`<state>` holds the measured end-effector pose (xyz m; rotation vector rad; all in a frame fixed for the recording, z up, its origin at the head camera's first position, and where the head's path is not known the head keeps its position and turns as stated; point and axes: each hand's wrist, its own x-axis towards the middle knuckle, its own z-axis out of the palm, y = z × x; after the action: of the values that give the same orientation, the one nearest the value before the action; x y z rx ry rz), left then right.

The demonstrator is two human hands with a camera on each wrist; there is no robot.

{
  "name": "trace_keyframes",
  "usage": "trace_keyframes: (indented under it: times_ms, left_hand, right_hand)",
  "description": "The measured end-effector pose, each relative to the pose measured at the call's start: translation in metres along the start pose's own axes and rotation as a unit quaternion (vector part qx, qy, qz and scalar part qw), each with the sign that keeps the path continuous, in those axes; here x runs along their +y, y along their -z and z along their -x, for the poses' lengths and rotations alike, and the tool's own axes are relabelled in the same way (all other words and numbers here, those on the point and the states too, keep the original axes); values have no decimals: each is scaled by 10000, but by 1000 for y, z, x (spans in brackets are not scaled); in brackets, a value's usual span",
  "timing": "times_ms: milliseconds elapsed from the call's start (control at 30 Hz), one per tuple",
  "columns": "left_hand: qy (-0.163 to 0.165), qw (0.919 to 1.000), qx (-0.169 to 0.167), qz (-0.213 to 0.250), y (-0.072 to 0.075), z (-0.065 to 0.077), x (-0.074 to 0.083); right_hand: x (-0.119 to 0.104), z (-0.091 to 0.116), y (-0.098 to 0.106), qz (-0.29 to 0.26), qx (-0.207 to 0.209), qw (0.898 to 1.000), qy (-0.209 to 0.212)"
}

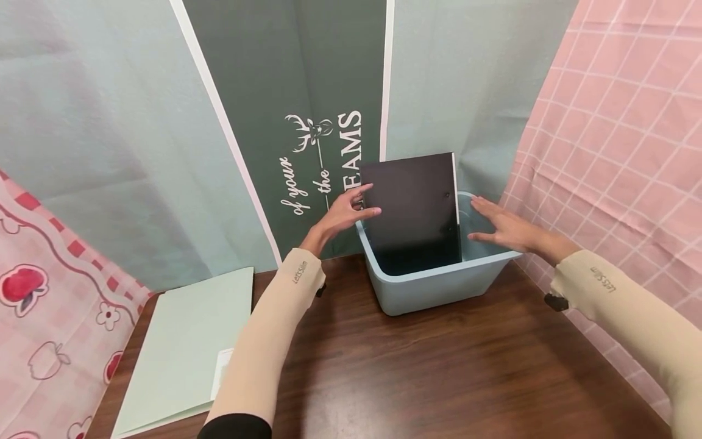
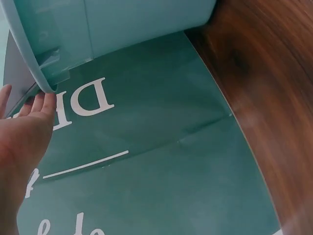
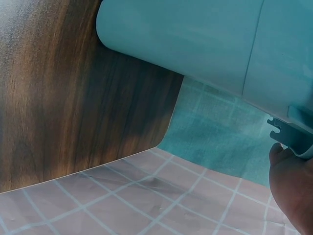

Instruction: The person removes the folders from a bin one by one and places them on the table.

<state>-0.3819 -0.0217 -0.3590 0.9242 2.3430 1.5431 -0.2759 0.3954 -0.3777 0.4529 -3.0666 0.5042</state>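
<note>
Only from right wrist: notched tab point(image 3: 286, 135) on bin point(image 3: 186, 36), beside right hand point(image 3: 296, 188).

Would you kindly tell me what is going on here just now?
A person has both hands at a light blue bin on a wooden table. A dark flat panel stands in the bin, its upper part sticking out of the top. The left hand is at the panel's left edge, thumb and fingers apart, while the right hand is at the bin's right end. A pale green folder lies to the left.
</note>
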Motion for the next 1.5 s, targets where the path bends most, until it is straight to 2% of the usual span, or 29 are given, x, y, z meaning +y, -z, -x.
trace_keyframes:
  times_ms: [300,533,800,1067,1500]
  left_hand:
    - [21,9991,248,351,-3,-11,0]
    - [-46,9975,272,644,-7,-19,2]
    - [-46,9981,357,509,-12,-24,5]
    - [-141,9967,365,715,-17,-31,7]
    - [-246,9984,451,225,-29,-28,9]
  right_hand:
    - [1,0,0,-12,3,10000,4]
    - [2,0,-2,-21,21,10000,78]
    - [1,0,-5,-23,39,10000,-6]
    - [1,-1,-1,19,29,10000,-74]
    - [0,-1,-1,5,39,10000,-64]
